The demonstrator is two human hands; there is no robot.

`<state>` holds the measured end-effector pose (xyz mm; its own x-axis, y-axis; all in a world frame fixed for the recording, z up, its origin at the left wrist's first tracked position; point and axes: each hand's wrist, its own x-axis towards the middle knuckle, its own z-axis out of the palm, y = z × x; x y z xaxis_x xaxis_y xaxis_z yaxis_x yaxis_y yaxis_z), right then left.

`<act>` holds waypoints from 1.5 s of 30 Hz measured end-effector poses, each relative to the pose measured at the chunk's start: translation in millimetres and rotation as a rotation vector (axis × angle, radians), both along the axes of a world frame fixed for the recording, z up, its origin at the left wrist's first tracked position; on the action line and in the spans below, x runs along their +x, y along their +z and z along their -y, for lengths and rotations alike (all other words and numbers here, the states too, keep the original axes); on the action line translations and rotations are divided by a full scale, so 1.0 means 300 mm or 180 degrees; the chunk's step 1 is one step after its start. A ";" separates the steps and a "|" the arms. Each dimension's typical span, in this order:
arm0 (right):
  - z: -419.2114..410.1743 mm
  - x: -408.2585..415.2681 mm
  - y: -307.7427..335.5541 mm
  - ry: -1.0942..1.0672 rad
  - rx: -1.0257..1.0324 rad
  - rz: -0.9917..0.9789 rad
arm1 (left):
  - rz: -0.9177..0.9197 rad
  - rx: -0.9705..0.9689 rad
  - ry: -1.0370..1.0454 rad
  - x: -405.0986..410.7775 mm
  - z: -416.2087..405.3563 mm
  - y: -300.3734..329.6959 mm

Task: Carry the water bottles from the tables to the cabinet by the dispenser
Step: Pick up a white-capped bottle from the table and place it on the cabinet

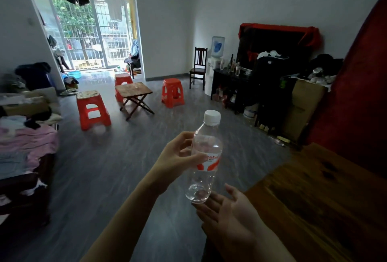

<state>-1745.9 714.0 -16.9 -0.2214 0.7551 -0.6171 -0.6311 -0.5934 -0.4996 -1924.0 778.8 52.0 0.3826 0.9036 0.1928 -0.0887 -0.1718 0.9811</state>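
While I hold the bottle [204, 160] up in front of me, the grip is not very strong, and this is the first thing that could go wrong. Far to the left of my hands stands a bed with piled clothes [25, 142], and it is no danger to me. My left hand [178, 157] has the fingers and thumb curled round the middle of the bottle, over the red label, and the bottle stands nearly upright with the white cap [212, 117] on top. A little water lies in the bottom, so the weight is low, and the smooth plastic could slide down if I loosen the fingers.

My right hand [228, 211] is spread, palm up, just under the base of the bottle; I cannot tell if it touches. I think it is there to catch or to take over, and a bad handover between the two hands could drop the bottle on the floor.

Just beside my right hand is the wooden table [314, 194], and I could knock its corner when I walk. Far ahead and to the right of my hands are the dispenser [216, 56] and the dark cabinet [228, 79]. Its top already carries several bottles, so a careless placing could push one over.
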 end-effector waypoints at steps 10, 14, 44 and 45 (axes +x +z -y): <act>-0.277 -0.170 -0.016 0.0217 0.0012 -0.0149 | 0.0028 -0.0031 0.0190 -0.209 -0.267 -0.001; -0.421 -0.185 -0.048 0.0308 -0.0047 -0.0269 | 0.0022 -0.0101 0.0203 -0.236 -0.408 -0.028; -1.761 -0.493 -0.044 -0.0062 -0.0147 -0.0308 | -0.0296 -0.0199 -0.0106 -0.536 -1.766 0.005; -1.802 -0.503 -0.036 -0.0116 -0.0123 -0.0306 | -0.0299 -0.0181 -0.0134 -0.541 -1.813 0.014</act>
<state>-1897.0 1254.6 -27.8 -0.2538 0.7398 -0.6231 -0.6965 -0.5868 -0.4130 -2086.4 1322.7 56.2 0.4343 0.8949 0.1031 -0.0017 -0.1137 0.9935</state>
